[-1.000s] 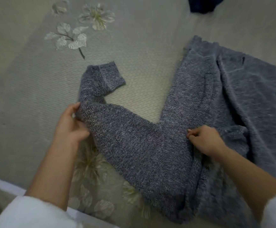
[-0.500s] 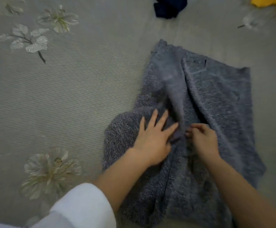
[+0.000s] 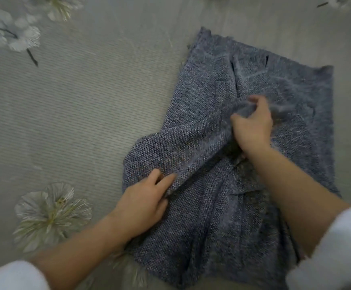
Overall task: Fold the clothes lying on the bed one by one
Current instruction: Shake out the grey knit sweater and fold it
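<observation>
Left hand (image 3: 143, 204) rests at the sweater's (image 3: 208, 231) near left edge. Two of its fingers (image 3: 156, 176) lie fairly straight on the knit and the others are tucked under a raised fold, so I cannot tell whether it grips the cloth. Both forearms come in from the near side, bare up to white cuffs (image 3: 13, 275). The sweater, a blue-grey knit, lies rumpled on the bed (image 3: 86, 105), right of the middle, its near end bunched between the two arms. Just beside the left forearm, on the side away from the sweater, a pale flower (image 3: 51, 212) is stitched into the bed's ribbed beige cover. From the left hand a taut ridge of knit runs up and away to the right hand (image 3: 252, 124), which sits farther off, over the middle of the sweater. Its fingers are curled round a bunch of the cloth and lift it slightly; this hand is blurred. Beyond it the sweater spreads flatter toward the far side of the bed, ending in an uneven edge. More flowers (image 3: 17, 36) mark the cover at the far left, well apart from the sweater.
</observation>
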